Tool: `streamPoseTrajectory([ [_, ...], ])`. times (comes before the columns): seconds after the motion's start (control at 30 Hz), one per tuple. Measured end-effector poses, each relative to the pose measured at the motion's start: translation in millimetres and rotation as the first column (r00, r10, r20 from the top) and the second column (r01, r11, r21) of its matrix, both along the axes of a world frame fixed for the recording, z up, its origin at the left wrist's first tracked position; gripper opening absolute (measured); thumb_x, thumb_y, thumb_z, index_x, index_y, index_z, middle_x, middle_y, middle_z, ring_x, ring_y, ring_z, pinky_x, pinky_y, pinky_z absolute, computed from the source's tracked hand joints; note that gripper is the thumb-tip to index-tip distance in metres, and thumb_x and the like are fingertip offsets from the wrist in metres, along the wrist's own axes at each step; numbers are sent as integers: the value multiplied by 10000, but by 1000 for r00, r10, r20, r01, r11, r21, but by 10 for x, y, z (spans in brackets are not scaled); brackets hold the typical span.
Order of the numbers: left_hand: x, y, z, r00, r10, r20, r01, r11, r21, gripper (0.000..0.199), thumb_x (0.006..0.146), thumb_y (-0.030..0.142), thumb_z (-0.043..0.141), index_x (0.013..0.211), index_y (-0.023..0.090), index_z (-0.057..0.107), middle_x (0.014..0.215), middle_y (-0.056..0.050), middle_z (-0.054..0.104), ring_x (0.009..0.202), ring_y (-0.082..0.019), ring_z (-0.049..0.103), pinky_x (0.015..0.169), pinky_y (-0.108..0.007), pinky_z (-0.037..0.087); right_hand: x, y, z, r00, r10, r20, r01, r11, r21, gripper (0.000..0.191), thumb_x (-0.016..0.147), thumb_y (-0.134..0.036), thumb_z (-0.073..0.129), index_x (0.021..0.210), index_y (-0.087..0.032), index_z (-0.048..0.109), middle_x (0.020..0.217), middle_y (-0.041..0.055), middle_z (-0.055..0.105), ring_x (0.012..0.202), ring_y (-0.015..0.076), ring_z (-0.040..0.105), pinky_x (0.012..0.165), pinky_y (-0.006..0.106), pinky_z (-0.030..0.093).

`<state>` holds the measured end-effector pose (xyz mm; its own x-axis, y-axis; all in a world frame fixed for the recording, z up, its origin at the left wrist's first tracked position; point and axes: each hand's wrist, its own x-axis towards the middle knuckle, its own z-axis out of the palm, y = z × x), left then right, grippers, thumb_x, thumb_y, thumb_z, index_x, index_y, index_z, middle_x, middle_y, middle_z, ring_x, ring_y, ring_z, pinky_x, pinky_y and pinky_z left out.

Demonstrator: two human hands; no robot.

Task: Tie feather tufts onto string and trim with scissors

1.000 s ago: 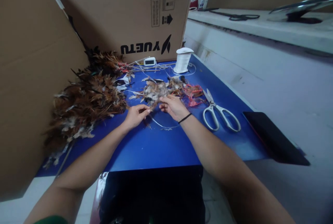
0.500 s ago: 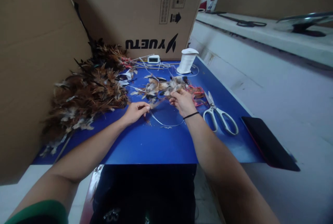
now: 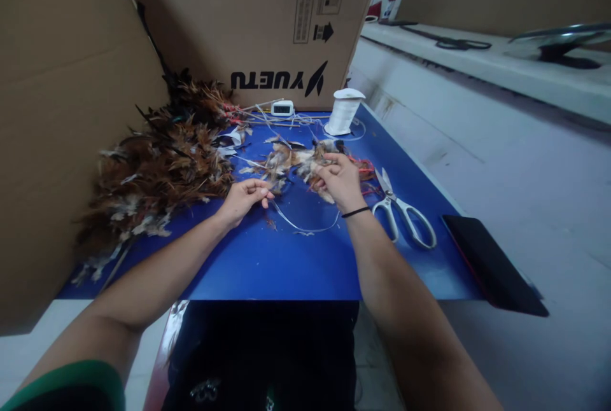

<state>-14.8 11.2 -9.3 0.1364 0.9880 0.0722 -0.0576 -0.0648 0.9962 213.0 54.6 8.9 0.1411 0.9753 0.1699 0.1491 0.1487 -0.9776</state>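
My left hand [image 3: 245, 200] is closed in a pinch over the blue table, with a thin white string [image 3: 305, 231] running from its fingertips. The string sags in a loop toward my right wrist. My right hand [image 3: 342, 183] reaches into a loose pile of pale, brown and black feathers [image 3: 281, 160]. Its fingers are curled and seem to grip some feathers at the pile's near edge; the tips are partly hidden among them. Just right of that hand lie pink-red strands [image 3: 366, 168] and open scissors [image 3: 403, 210] with light handles.
A big heap of brown feathers [image 3: 167, 169] covers the left side. At the back stand a white spool [image 3: 344, 112], a small digital timer [image 3: 282, 108] and thin sticks [image 3: 286, 123]. Cardboard [image 3: 214, 23] walls the back and left. A black flat case [image 3: 494, 264] overhangs the right edge.
My right hand has moved slightly up and right over the feather pile. My left hand has shifted a little left and up. The wispy brown feather between them no longer shows there.
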Motion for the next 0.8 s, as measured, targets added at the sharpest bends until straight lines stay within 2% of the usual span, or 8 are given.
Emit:
streamPoseTrajectory([
  [0.1, -12, 5, -2, 1000, 1, 12, -1, 1000, -17, 362, 659, 357, 766, 906, 109, 673, 745, -61, 714, 570, -107, 617, 716, -311, 503, -22, -40, 74, 988, 54, -146, -66, 994, -83, 343, 651, -300, 689, 933, -190, 527, 514, -63, 576, 401, 105, 511, 413, 222, 393],
  [0.2, -19, 8, -1, 999, 4, 32, -3, 1000, -30, 369, 648, 357, 774, 906, 109, 679, 752, -67, 715, 590, -119, 631, 744, -330, 507, -35, -72, 98, 974, 117, -196, -148, 978, -149, 324, 647, -266, 687, 927, -173, 554, 546, -33, 610, 421, 101, 518, 422, 219, 388],
  [0.47, -7, -3, 16, 998, -10, 64, 12, 1000, -24, 324, 662, 392, 766, 780, 117, 643, 674, -33, 680, 536, -103, 594, 657, -284, 495, -41, -141, 110, 939, 307, -158, -326, 938, -115, 445, 506, -193, 769, 920, -166, 608, 620, -56, 603, 569, 89, 566, 562, 227, 445],
  [0.57, -2, -5, 7, 998, -3, 67, 4, 1000, -7, 315, 680, 403, 754, 765, 121, 642, 694, -26, 669, 538, -95, 586, 653, -276, 493, -31, -162, 124, 908, 404, -107, -414, 905, -96, 476, 522, -167, 757, 974, -163, 607, 636, -60, 606, 594, 97, 586, 639, 258, 475],
  [0.63, 6, -10, 3, 998, 9, 69, -11, 1000, 28, 305, 686, 401, 750, 776, 125, 656, 803, -43, 680, 564, -94, 599, 671, -285, 502, -35, -177, 128, 879, 476, -39, -478, 874, -94, 477, 538, -157, 741, 996, -161, 606, 640, -58, 610, 591, 101, 586, 656, 271, 479],
  [0.7, 18, -22, 10, 998, 11, 59, -16, 996, 85, 287, 690, 393, 747, 773, 129, 672, 998, -80, 672, 596, -92, 613, 691, -303, 517, -51, -190, 126, 852, 523, 38, -517, 849, -105, 466, 550, -143, 719, 1002, -156, 604, 634, -58, 609, 578, 102, 577, 640, 269, 474],
  [0.8, 39, -59, 41, 999, -25, -22, 29, 982, 184, 255, 702, 382, 736, 742, 134, 693, 1244, -119, 585, 580, -64, 590, 655, -299, 532, -96, -200, 103, 824, 549, 138, -533, 835, -135, 463, 572, -118, 679, 1025, -148, 587, 627, -60, 604, 546, 97, 558, 589, 251, 453],
])
